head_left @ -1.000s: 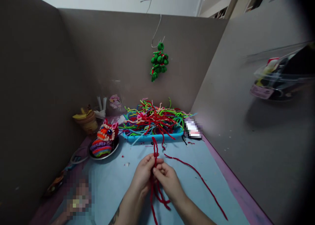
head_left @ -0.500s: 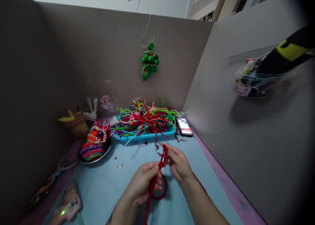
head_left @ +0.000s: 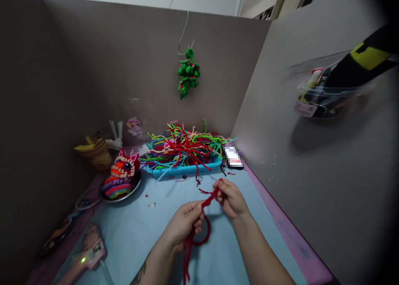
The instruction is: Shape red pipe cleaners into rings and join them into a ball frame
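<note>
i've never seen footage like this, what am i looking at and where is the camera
There is no robot: these are a person's bare hands, seen from a camera worn on the head, looking forward and down. The left hand and right hand hold red fuzzy strands between them. On the blue surface sit a blue tray heaped with colourful strands, a metal bowl holding a colourful figure, and a pink tool with a green light.
</note>
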The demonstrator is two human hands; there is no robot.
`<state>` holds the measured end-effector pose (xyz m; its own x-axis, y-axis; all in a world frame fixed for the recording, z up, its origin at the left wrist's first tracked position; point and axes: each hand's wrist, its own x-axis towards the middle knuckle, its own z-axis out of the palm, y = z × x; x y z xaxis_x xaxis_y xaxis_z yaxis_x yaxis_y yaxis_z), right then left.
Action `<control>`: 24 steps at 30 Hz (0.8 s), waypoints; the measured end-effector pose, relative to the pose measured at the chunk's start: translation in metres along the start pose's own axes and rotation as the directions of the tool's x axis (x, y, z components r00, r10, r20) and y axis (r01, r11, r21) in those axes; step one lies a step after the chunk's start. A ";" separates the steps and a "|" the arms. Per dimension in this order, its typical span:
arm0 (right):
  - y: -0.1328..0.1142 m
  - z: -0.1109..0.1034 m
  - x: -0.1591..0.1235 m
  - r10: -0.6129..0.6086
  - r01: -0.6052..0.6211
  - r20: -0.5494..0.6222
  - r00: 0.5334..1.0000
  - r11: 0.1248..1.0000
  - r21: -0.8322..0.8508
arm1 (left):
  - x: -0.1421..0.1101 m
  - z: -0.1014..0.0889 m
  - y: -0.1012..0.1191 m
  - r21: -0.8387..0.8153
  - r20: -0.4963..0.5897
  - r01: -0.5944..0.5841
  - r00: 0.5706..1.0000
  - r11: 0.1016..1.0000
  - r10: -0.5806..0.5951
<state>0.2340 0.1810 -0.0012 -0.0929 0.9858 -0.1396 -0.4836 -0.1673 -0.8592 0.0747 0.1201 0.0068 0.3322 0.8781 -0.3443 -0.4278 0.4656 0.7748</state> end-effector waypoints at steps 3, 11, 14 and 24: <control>-0.005 -0.014 0.009 -0.082 0.096 -0.137 0.987 0.990 0.099 | 0.003 -0.005 0.002 0.072 0.009 -0.015 1.000 0.997 0.015; -0.013 -0.043 0.018 -0.169 0.222 -0.287 0.943 0.961 0.166 | 0.007 -0.026 0.012 0.205 -0.027 -0.050 0.998 0.977 0.057; -0.013 -0.045 0.019 -0.176 0.237 -0.296 0.939 0.954 0.182 | 0.008 -0.032 0.017 0.323 -0.083 -0.096 0.988 0.941 0.129; -0.015 -0.048 0.022 -0.192 0.268 -0.320 0.928 0.940 0.211 | 0.015 -0.051 0.026 0.473 -0.255 -0.200 0.901 0.858 0.350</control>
<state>0.2813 0.2054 -0.0146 0.2851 0.9507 -0.1219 -0.6632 0.1039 -0.7412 0.0255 0.1513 -0.0055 -0.0649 0.9826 -0.1740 -0.0362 0.1719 0.9844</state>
